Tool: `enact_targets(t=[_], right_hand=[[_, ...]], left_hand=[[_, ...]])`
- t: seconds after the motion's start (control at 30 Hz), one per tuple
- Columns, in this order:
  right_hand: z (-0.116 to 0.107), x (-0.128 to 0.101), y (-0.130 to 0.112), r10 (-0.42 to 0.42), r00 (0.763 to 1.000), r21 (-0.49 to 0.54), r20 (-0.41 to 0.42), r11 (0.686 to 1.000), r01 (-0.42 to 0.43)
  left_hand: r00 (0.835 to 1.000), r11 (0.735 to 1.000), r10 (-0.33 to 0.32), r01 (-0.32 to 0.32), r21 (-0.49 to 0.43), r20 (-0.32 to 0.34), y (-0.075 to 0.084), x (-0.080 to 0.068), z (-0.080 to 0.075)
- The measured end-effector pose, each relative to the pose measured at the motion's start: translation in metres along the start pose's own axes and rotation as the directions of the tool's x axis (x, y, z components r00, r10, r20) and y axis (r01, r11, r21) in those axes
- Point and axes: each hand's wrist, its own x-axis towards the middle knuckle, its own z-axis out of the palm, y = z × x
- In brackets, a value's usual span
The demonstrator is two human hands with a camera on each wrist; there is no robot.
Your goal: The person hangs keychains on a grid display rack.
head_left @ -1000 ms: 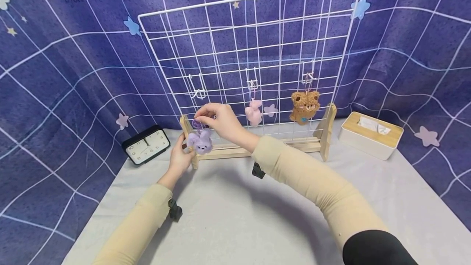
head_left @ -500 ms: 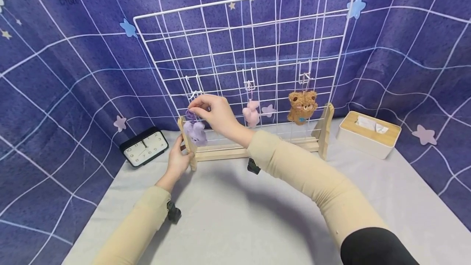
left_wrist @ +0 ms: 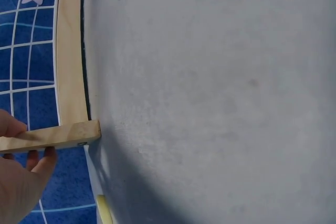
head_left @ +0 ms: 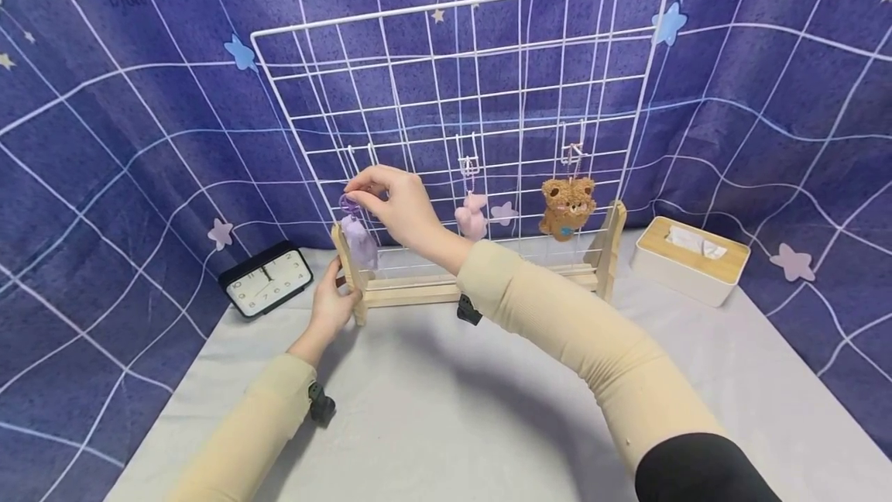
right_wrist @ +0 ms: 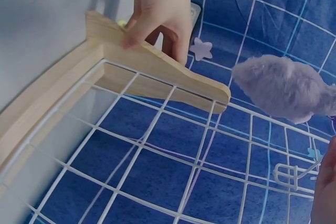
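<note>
**Purple plush going up on the left hook**

The step in hand looks like hanging: a purple plush (head_left: pixel 358 241) is held up by its loop (head_left: pixel 349 203) in front of the white grid (head_left: pixel 460 111), just under the left hook (head_left: pixel 361 155). The other two hooks are taken already, one by a pink plush (head_left: pixel 471 216), one by a brown bear (head_left: pixel 567 207).

The right hand (head_left: pixel 393 204) is pinched together on the loop, thumb and fingers closed around it, with the plush dangling below, at the left end of the grid, above the wooden foot (head_left: pixel 346 269). In the right wrist view the plush (right_wrist: pixel 286 87) hangs free of the wires and the hook (right_wrist: pixel 291 174) sits close by, not yet reached.

The left hand (head_left: pixel 333 305) is clamped on the foot (right_wrist: pixel 157 66), thumb on one side and fingers on the other, so the stand is kept steady on the desk (head_left: pixel 446 417).

Next, probably, the loop needs lifting a bit higher and slipping over the hook tip. Small target, thin wire, so it could be missed easily.
</note>
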Motion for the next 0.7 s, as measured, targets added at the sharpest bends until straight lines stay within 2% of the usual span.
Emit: enact_targets(t=[0.23,0.53,0.7], right_hand=[[0.000,0.006,-0.001,-0.012,1.000,-0.033,-0.018,0.999,0.011],[-0.001,0.011,0.000,0.086,0.996,-0.048,0.005,0.995,-0.086],[0.000,0.011,0.004,0.105,0.994,-0.049,-0.006,0.993,-0.106]], left_hand=[[1.000,1.000,0.007,-0.007,0.004,-0.002,-0.001,0.000,0.001],[1.000,1.000,0.018,-0.018,-0.003,0.005,-0.001,-0.001,-0.001],[1.000,1.000,0.011,-0.011,-0.007,0.015,0.000,0.000,-0.001]])
